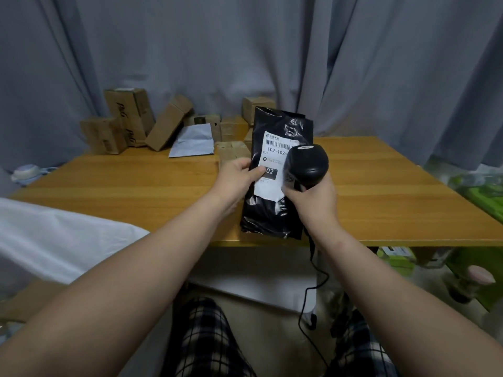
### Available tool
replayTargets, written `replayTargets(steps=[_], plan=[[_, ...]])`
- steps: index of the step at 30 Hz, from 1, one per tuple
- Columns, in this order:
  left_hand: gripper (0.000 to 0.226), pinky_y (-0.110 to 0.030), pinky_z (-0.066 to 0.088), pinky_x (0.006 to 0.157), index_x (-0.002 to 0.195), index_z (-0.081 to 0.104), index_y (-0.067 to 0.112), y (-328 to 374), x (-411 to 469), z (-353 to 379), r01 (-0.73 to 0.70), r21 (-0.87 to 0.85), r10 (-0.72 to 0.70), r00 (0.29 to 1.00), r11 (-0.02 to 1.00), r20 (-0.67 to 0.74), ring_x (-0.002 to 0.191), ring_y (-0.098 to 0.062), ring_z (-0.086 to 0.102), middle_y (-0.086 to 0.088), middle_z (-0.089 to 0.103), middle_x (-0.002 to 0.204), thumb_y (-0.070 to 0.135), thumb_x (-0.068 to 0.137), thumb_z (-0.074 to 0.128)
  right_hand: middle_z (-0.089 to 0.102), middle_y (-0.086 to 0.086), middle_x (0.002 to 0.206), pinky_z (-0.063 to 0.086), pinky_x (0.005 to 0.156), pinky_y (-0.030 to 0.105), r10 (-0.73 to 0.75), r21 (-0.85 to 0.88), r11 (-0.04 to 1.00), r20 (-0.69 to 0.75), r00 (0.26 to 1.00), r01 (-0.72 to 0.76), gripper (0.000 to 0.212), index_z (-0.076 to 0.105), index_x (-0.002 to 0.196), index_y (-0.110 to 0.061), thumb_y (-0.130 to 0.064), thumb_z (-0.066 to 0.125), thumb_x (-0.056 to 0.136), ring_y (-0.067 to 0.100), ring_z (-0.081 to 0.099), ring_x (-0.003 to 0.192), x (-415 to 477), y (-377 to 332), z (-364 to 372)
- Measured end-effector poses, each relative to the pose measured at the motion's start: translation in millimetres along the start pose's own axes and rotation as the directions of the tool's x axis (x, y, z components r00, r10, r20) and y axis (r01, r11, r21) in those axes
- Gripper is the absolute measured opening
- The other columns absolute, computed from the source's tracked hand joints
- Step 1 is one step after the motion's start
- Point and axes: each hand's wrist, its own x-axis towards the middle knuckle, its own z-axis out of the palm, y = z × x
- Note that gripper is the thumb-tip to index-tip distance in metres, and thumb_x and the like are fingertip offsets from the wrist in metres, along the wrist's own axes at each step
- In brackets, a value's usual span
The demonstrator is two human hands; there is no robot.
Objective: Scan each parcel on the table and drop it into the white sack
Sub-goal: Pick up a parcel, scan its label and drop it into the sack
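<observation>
Your left hand clamps the glossy black plastic mailer label-up so your right hand, gripping the black handheld scanner, can read it.

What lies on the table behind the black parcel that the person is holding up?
Behind the black parcel, small brown cardboard boxes show at its left edge and one above its top. The parcel covers the rest of the wooden table there, so any others stay hidden.

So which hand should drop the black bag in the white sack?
Probably the left hand. It already grips the black parcel by its edge, and the white sack lies on the left side. The right hand is busy holding the scanner.
</observation>
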Motion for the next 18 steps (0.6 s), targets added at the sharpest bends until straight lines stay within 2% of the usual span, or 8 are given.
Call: replayTargets(steps=[2, 4, 5, 6, 8, 13, 15, 18], plan=[[0.019, -0.021, 0.057, 0.064, 0.112, 0.064, 0.002, -4, -1, 0, -0.032, -0.021, 0.031, 0.999, 0.999, -0.029, 0.080, -0.014, 0.068, -0.011, 0.070, 0.104, 0.004, 0.094, 0.058, 0.064, 0.002, 0.114, 0.052, 0.085, 0.033, -0.047, -0.142, 0.988, 0.047, 0.998, 0.053, 0.055, 0.051, 0.123, -0.017, -0.019, 0.078, 0.075, 0.018, 0.061, 0.104, 5, 2, 1], [0.015, -0.026, 0.057, 0.076, 0.107, 0.064, 0.006, -11, 0, -6, -0.072, -0.058, 0.067, 0.994, 0.996, -0.089, 0.089, -0.017, 0.068, -0.013, 0.069, 0.110, 0.003, 0.094, 0.057, 0.059, 0.007, 0.106, 0.046, 0.085, 0.032, -0.091, -0.257, 0.960, 0.090, 0.992, 0.111, 0.039, 0.056, 0.112, -0.014, -0.016, 0.073, 0.076, 0.020, 0.054, 0.101, 8, 0, 0], [0.015, -0.028, 0.056, 0.081, 0.105, 0.065, 0.009, -14, 2, -11, -0.090, -0.069, 0.082, 0.989, 0.994, -0.120, 0.094, -0.018, 0.068, -0.012, 0.069, 0.112, 0.003, 0.094, 0.058, 0.057, 0.006, 0.093, 0.043, 0.077, 0.029, -0.112, -0.254, 0.958, 0.104, 0.988, 0.135, 0.023, 0.058, 0.095, -0.017, -0.017, 0.072, 0.077, 0.020, 0.053, 0.091, 9, -2, -3], [0.015, -0.030, 0.055, 0.085, 0.105, 0.064, 0.011, -17, 3, -15, -0.108, -0.070, 0.097, 0.985, 0.992, -0.143, 0.100, -0.019, 0.067, -0.010, 0.069, 0.112, 0.003, 0.094, 0.058, 0.055, 0.003, 0.077, 0.044, 0.070, 0.032, -0.122, -0.216, 0.965, 0.121, 0.985, 0.146, 0.019, 0.054, 0.078, -0.021, -0.021, 0.073, 0.077, 0.022, 0.056, 0.080, 8, -7, -5], [0.016, -0.030, 0.053, 0.089, 0.104, 0.065, 0.013, -23, 4, -23, -0.135, -0.054, 0.125, 0.978, 0.989, -0.167, 0.105, -0.020, 0.064, -0.006, 0.069, 0.109, 0.002, 0.093, 0.059, 0.050, -0.002, 0.057, 0.050, 0.060, 0.038, -0.112, -0.108, 0.986, 0.149, 0.982, 0.129, 0.035, 0.045, 0.062, -0.019, -0.026, 0.075, 0.078, 0.031, 0.063, 0.065, 3, -14, -10], [0.017, -0.022, 0.055, 0.083, 0.107, 0.064, 0.010, -36, 2, -33, -0.122, -0.071, 0.104, 0.971, 0.990, -0.213, 0.100, -0.016, 0.065, -0.005, 0.068, 0.108, 0.003, 0.093, 0.059, 0.051, 0.031, 0.063, 0.053, 0.052, 0.043, -0.112, 0.033, 0.994, 0.191, 0.975, 0.108, 0.050, 0.050, 0.075, 0.018, -0.025, 0.074, 0.080, 0.026, 0.061, 0.049, -15, -27, -15], [0.017, -0.023, 0.055, 0.083, 0.107, 0.064, 0.010, -37, 2, -34, -0.117, -0.078, 0.097, 0.969, 0.990, -0.227, 0.101, -0.016, 0.066, -0.006, 0.068, 0.110, 0.004, 0.093, 0.059, 0.054, 0.035, 0.067, 0.053, 0.053, 0.044, -0.102, 0.040, 0.995, 0.214, 0.972, 0.095, 0.053, 0.051, 0.079, 0.021, -0.027, 0.073, 0.079, 0.026, 0.062, 0.048, -22, -26, -13], [0.015, -0.018, 0.055, 0.073, 0.107, 0.064, 0.011, -35, 2, -33, -0.101, -0.079, 0.079, 0.968, 0.992, -0.239, 0.096, -0.012, 0.066, -0.004, 0.068, 0.107, 0.006, 0.094, 0.058, 0.052, 0.031, 0.062, 0.052, 0.050, 0.036, -0.087, 0.025, 0.996, 0.228, 0.970, 0.083, 0.047, 0.052, 0.076, 0.021, -0.021, 0.072, 0.082, 0.025, 0.060, 0.048, -30, -25, -10]])
